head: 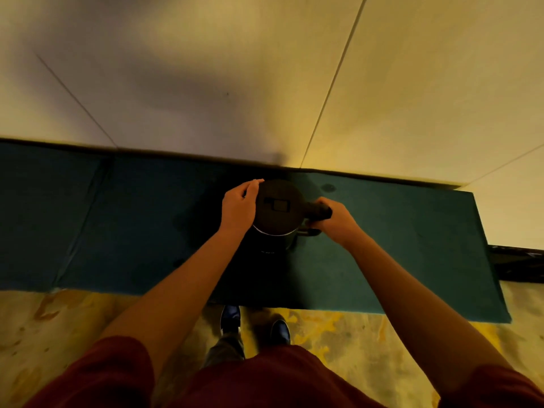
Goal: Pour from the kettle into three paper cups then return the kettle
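A black kettle point(278, 213) stands upright on a dark green counter point(397, 245), seen from above with its round lid facing me. My right hand point(335, 220) grips the kettle's handle on its right side. My left hand point(240, 206) is cupped against the left side of the lid and body. No paper cups are in view.
A pale wall point(265, 78) rises right behind the counter. The counter's right end point(497, 290) stops near a dark object point(518, 263). Below the front edge are a yellowish mottled floor point(338, 328) and my shoes point(231, 316).
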Demonstrator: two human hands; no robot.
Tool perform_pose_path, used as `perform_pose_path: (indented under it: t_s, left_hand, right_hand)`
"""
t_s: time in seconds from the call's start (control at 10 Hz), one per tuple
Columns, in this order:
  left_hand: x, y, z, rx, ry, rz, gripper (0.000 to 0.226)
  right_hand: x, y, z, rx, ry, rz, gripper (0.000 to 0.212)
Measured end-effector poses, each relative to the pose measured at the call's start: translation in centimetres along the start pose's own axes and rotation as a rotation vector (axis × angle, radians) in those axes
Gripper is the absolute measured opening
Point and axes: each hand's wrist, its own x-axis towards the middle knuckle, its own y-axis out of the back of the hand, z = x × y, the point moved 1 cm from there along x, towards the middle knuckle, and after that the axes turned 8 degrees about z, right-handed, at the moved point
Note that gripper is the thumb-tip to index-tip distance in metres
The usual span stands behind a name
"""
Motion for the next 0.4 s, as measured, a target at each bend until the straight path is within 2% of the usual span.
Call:
perform_pose_path:
  t_s: [0.2, 0.3, 0.4]
  left_hand:
    - [-0.5, 1.3, 1.2, 0.010, 0.054, 0.055, 0.029]
    - [-0.8, 2.6, 2.8, 0.023, 0.013, 0.096, 0.028]
    - [-1.3, 3.7, 5.6, 0.071, -0.079, 0.150, 0.027]
  right_hand:
    - [-1.4, -0.1, 0.2, -0.050, -0.052, 0.011, 0.030]
    - [-2.1, 1.7, -0.1, -0.067, -0.021, 0.007, 0.034]
    - [-2.3, 3.5, -1.3, 0.028, -0.001, -0.008, 0.036]
